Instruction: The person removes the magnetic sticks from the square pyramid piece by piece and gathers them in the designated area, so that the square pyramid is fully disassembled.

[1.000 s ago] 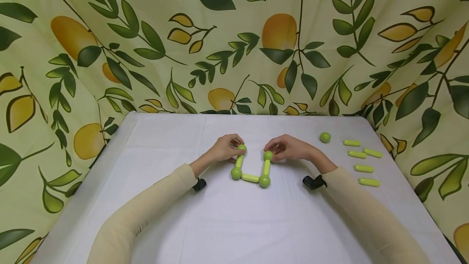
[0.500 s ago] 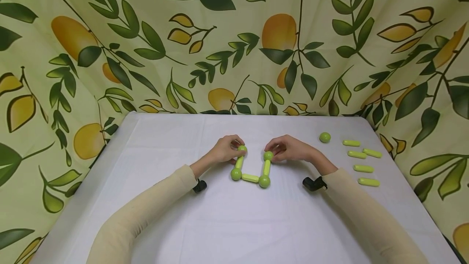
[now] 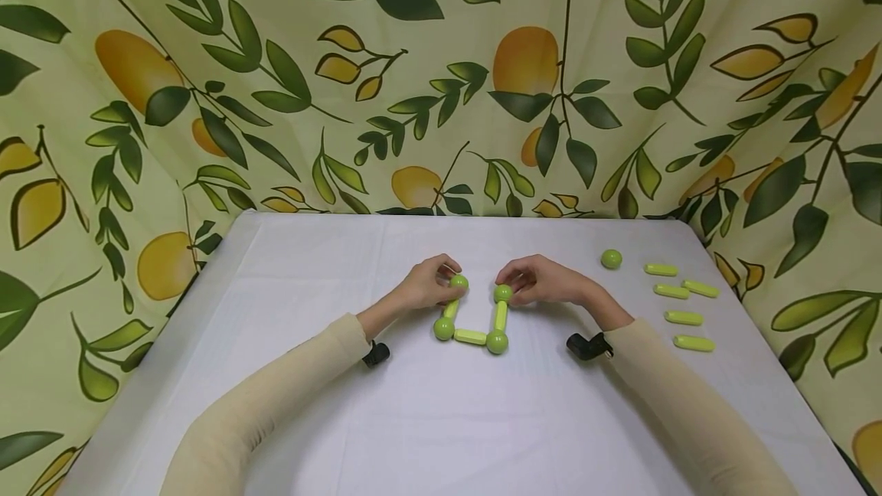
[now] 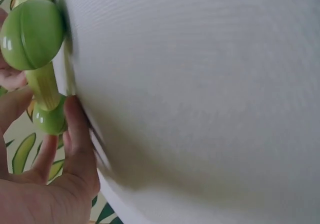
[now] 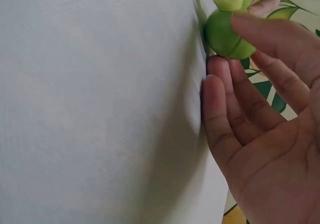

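Fingers of the left hand [image 3: 423,285] pinch one ball [image 3: 459,281] between them; right hand [image 3: 544,279] pinches another ball [image 3: 504,293].

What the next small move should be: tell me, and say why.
Probably the right hand should release the right far ball and reach for a loose stick: the U-shaped frame has no stick across its far side, between that ball and the left far ball in the left hand, and the loose stick lies on the right hand's side.
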A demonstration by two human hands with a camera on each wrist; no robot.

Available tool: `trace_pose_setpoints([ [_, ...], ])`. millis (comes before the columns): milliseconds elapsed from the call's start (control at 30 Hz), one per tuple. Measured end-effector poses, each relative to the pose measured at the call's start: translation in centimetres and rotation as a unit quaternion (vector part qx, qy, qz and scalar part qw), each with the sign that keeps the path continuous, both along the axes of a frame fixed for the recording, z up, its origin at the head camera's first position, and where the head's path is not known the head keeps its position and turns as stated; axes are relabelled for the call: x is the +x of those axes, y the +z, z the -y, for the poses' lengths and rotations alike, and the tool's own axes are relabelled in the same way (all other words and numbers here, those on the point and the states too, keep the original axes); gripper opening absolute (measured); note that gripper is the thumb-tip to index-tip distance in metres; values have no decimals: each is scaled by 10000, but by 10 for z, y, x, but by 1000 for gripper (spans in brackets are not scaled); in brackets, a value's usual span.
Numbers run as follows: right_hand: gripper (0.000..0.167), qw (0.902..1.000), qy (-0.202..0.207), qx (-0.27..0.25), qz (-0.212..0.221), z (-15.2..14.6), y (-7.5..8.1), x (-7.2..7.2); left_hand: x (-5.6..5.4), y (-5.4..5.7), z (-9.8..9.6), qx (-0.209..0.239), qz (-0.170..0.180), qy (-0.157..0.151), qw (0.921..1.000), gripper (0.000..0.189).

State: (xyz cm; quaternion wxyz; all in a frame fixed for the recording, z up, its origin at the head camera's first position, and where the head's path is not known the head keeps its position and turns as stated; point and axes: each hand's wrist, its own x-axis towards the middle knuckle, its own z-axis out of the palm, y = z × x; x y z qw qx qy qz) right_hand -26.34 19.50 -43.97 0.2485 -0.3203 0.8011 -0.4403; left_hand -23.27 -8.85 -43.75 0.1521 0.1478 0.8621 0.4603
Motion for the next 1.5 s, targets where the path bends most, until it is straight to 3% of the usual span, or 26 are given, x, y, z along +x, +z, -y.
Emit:
trace_pose_setpoints([
  [200, 40, 9999, 2, 75, -84, -2, 2, -3, 2, 2, 1, -145, 387, 52, 9991, 49],
  [433, 41, 9996, 182, -156, -148, 11, 4, -10, 3, 5, 1, -710, 347, -79, 9968, 61],
  [633, 46, 9997, 198, -114, -25, 26, 3, -17, 4, 5, 1, -524, 359, -163, 9978, 52],
  [833, 45, 9992, 348, -99, -160, 34, 0, -24, 3, 5, -1, -591, -79, -173, 9981, 43],
  [967, 44, 9983, 501, -69, -274, 44, 0, -26, 3, 5, -1, -669, -176, -213, 9974, 39],
  [1133, 37, 9965, 732, -3, -394, 56, 2, -26, 5, 5, 3, -841, -102, -405, 9956, 31],
  [1300, 29, 9965, 638, 85, -536, 59, 1, -26, 5, 6, 5, -823, -89, -641, 9945, 25],
  [1500, 27, 9964, 669, -84, -519, 55, -2, -26, 3, 5, 3, -837, -144, -656, 9942, 21],
])
